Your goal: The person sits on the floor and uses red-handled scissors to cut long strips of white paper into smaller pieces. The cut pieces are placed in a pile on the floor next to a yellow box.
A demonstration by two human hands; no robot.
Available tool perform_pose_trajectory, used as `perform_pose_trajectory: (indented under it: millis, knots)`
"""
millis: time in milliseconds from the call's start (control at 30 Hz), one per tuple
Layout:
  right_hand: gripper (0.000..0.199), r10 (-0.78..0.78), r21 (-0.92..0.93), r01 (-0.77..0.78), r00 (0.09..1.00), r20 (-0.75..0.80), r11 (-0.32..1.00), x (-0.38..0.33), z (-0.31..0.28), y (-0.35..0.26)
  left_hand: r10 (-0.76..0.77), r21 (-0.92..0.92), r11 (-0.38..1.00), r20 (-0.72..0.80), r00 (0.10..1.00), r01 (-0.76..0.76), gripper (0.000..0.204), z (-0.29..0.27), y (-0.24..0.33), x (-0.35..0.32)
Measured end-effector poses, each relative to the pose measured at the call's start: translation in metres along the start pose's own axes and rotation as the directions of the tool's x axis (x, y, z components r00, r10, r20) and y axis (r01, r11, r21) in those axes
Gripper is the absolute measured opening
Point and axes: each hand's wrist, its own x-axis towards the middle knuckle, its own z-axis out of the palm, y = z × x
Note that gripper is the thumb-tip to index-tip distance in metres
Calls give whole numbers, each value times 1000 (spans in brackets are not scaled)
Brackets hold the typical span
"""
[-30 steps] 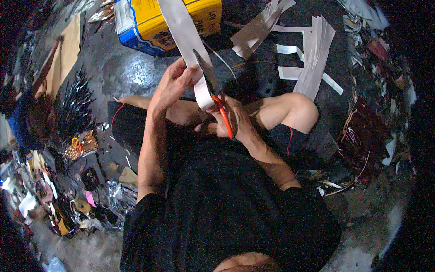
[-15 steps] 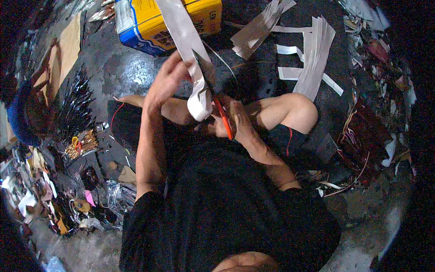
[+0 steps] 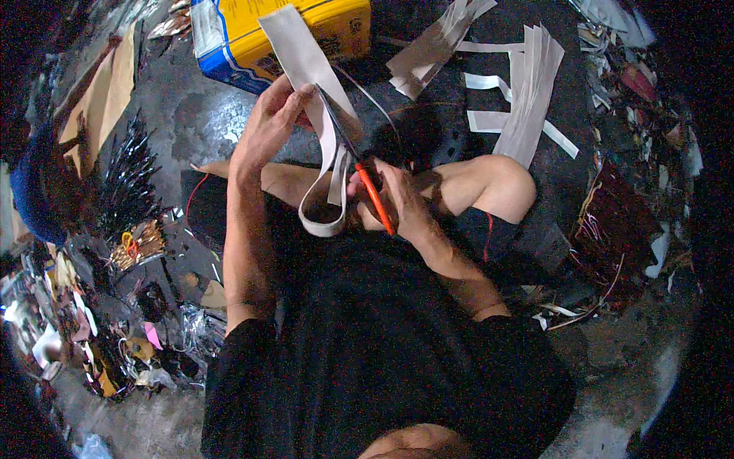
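Observation:
My left hand (image 3: 269, 122) pinches the edge of a long pale grey strip of sheet material (image 3: 306, 50) between thumb and fingers. Around the orange handles of a pair of scissors (image 3: 374, 197), the fingers of my right hand (image 3: 402, 200) are closed. The dark blades lie along the strip, their tips close to my left fingertips. Below the blades, a narrow cut length of the strip hangs in a curled loop (image 3: 325, 228) over my lap. The far end of the strip reaches over a yellow and blue box.
The yellow and blue box (image 3: 279, 38) stands ahead. To the right lie two bundles of pale strips (image 3: 527, 92) (image 3: 440, 50). Brown sheets (image 3: 107, 99), black bristle-like pieces (image 3: 130, 176) and mixed scraps (image 3: 145, 348) cover the left; more scraps (image 3: 634, 92) line the right.
My left hand has shifted slightly up and left, now pinching the strip at its edge. The far end of the strip has come nearer, and the hanging cut length has opened into a wider loop.

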Motion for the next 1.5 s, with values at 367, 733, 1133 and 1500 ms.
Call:
perform_pose_trajectory:
  millis: [367,733,1133,1500]
  knots:
    - [60,16,-458,-9,1000,11,889,8,-4,-7,82,-48,995,-46,996,-85,25,6,17,-5]
    - [51,-402,-493,353,916,7,795,18,0,-4,108,-69,992,43,993,-105,21,13,50,-11]
    - [50,-597,-444,562,799,73,698,22,-4,-10,131,44,990,13,991,-131,24,18,63,-7]
    - [32,-576,-394,521,817,-28,757,28,4,-6,-77,-59,995,-31,997,75,37,22,78,-7]
